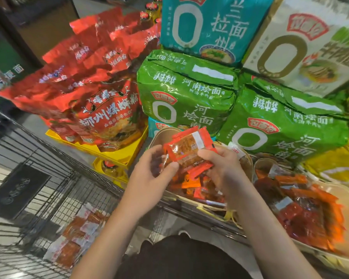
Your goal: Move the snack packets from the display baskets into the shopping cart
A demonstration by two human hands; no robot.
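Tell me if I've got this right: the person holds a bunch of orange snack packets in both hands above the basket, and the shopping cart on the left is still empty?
Not quite. The head view shows both hands, left and right, gripping the orange snack packets above the basket, but the shopping cart on the left is not empty: several packets already lie on its floor.

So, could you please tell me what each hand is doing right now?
Left hand: holding the packets.
Right hand: holding the same packets.
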